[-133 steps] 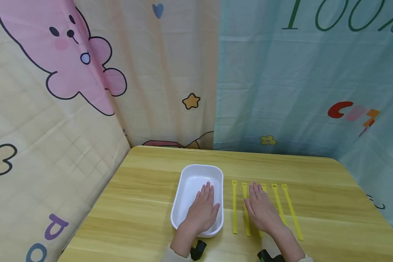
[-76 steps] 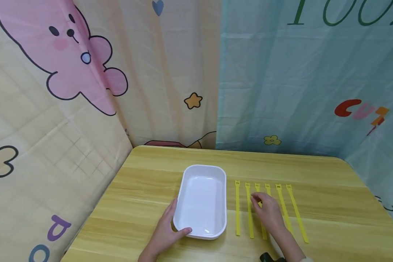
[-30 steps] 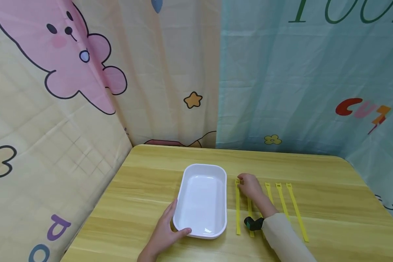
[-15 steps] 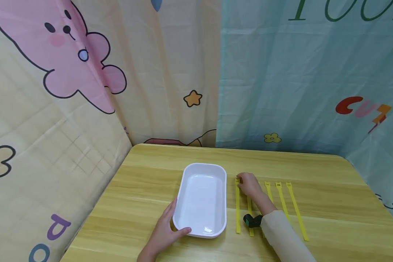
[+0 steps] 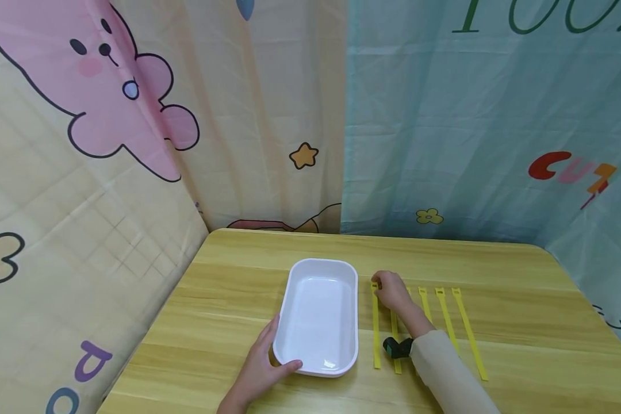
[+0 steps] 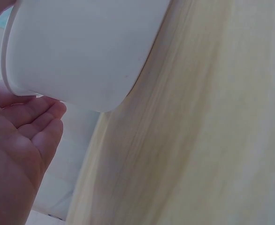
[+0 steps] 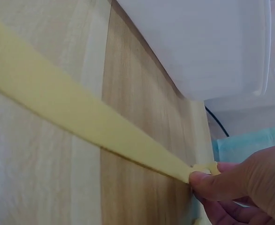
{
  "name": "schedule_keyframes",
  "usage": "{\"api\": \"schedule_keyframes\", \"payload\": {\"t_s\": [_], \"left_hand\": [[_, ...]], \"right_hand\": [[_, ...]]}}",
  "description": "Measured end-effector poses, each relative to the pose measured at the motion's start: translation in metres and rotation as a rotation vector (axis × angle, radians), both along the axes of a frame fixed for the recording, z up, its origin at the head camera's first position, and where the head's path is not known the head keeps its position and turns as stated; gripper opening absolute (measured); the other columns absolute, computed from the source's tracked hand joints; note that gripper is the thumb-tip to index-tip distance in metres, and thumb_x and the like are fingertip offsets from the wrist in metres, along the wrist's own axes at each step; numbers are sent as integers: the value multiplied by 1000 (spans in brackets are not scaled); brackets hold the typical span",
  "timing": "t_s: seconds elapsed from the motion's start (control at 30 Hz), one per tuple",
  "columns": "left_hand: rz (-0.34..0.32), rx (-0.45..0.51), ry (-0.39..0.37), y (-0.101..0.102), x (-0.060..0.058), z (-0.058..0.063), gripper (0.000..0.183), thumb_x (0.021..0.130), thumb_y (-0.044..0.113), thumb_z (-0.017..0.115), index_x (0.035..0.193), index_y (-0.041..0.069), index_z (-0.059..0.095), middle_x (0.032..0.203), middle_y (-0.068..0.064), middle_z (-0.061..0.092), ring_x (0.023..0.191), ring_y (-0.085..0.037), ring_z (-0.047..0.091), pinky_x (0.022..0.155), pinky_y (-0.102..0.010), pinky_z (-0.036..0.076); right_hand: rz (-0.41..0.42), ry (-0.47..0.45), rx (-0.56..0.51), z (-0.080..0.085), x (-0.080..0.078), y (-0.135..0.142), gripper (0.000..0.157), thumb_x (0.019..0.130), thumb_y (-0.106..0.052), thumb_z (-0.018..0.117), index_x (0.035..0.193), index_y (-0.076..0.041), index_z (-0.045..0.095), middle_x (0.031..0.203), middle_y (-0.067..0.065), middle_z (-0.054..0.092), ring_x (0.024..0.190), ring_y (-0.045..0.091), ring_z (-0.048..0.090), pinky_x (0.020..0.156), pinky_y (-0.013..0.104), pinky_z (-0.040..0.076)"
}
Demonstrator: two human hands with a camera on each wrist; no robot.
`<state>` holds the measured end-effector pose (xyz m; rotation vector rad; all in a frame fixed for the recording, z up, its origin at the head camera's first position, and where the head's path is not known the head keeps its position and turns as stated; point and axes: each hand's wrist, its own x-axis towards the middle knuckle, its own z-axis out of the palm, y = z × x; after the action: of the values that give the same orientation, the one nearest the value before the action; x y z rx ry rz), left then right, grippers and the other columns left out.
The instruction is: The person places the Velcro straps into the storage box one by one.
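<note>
Your right hand pinches the leftmost yellow strip by its far end, the thumb pressing close to the slotted head. The strip points lengthwise toward you on the table, just right of the white tray and apart from it. Whether its head is already off the surface, you cannot tell from here.

Your left hand grips the tray's near left corner, thumb over the rim, fingers against the side wall.

Watch the pinch: it sits right at the strip's end, so a loose hold could let the thin piece slip, and the long free tail could swing or snag on the tray's wall if you moved sideways while low. Your right forearm is another risk. It reaches across the second strip, with the black wrist camera over it, so a low sweep could knock the row crooked. The three right-hand strips lie close to your sleeve too. Pushing hard with the left hand at that one corner could twist the tray or slide it against the pinched strip.
</note>
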<state>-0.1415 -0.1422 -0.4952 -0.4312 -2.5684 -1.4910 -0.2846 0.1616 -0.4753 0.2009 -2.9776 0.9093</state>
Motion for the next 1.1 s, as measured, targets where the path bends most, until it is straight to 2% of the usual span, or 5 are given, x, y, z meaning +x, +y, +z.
{"api": "schedule_keyframes", "payload": {"t_s": [0.23, 0.47, 0.63, 0.87, 1.1], "left_hand": [[-5, -1, -8, 0, 0, 0, 102, 68, 41, 79, 143, -2, 25, 143, -20, 31, 129, -37, 28, 100, -59, 25], [6, 1, -26, 1, 1, -1, 102, 67, 41, 80, 143, -1, 25, 143, -21, 31, 129, -37, 28, 100, -59, 25], [8, -9, -19, 0, 0, -2, 102, 67, 42, 79, 143, -1, 26, 143, -21, 31, 128, -38, 29, 100, -58, 25], [15, -30, -20, -1, 0, -3, 102, 68, 43, 78, 143, 0, 25, 143, -21, 31, 128, -38, 29, 99, -59, 26], [27, -48, -5, -1, 0, -4, 102, 68, 44, 78, 143, 0, 26, 142, -21, 32, 128, -38, 30, 99, -58, 27]], "right_hand": [[-27, -5, 3, 1, 5, 0, 17, 78, 9, 66, 94, 4, 67, 85, 10, 62, 75, 20, 53, 69, 36, 51], [-17, 9, -3, -4, 4, 2, 15, 77, 8, 66, 92, 3, 67, 85, 11, 62, 74, 21, 55, 70, 38, 51], [-14, 35, -25, -3, 6, 4, 9, 77, 5, 67, 86, 3, 68, 80, 10, 62, 69, 20, 53, 64, 36, 51], [-43, -33, -97, 15, 11, 8, 10, 80, 1, 67, 90, 3, 68, 81, 8, 61, 70, 19, 52, 65, 33, 51], [6, -24, -126, 39, 15, 13, 11, 81, -1, 66, 90, 4, 67, 80, 8, 61, 72, 20, 55, 61, 31, 51]]}}
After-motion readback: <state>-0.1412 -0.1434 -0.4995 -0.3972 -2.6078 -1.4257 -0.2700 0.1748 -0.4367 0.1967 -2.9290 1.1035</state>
